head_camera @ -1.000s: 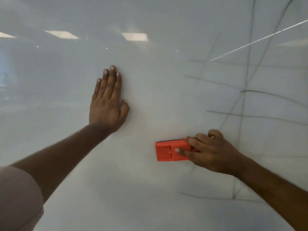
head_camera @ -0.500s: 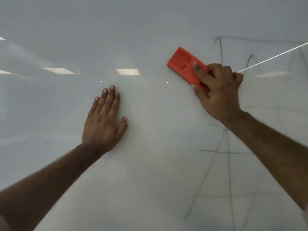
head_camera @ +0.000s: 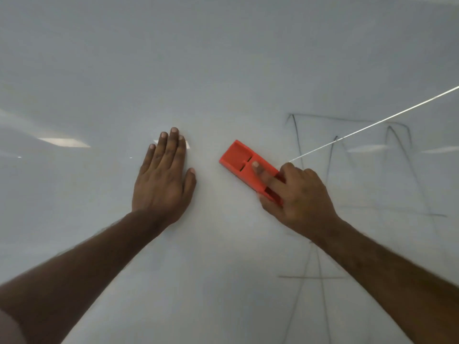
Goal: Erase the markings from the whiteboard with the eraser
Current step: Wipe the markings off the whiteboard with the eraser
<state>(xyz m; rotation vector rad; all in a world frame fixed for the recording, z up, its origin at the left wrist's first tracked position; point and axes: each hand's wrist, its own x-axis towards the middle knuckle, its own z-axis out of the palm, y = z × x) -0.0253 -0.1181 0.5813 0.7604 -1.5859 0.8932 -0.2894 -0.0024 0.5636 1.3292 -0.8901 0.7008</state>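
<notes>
The white glossy whiteboard [head_camera: 223, 70] fills the head view. An orange eraser [head_camera: 242, 163] lies flat against it near the middle, tilted up to the left, and my right hand [head_camera: 295, 194] grips its lower right end with a finger along its back. My left hand [head_camera: 164, 180] presses flat on the board to the left of the eraser, fingers together, holding nothing. Dark marker lines [head_camera: 395, 135] form peaks and crossing strokes on the right side of the board, and more strokes [head_camera: 313, 276] run below my right forearm.
A thin bright line [head_camera: 372, 125] crosses the board diagonally from the upper right toward my right hand. Ceiling lights are reflected in the board, one of them [head_camera: 64, 142] at the left. The left half of the board shows no marks.
My right hand has brought the eraser down and to the left from the upper stroke area. The view has shifted upward, and my left hand stays flat on the board.
</notes>
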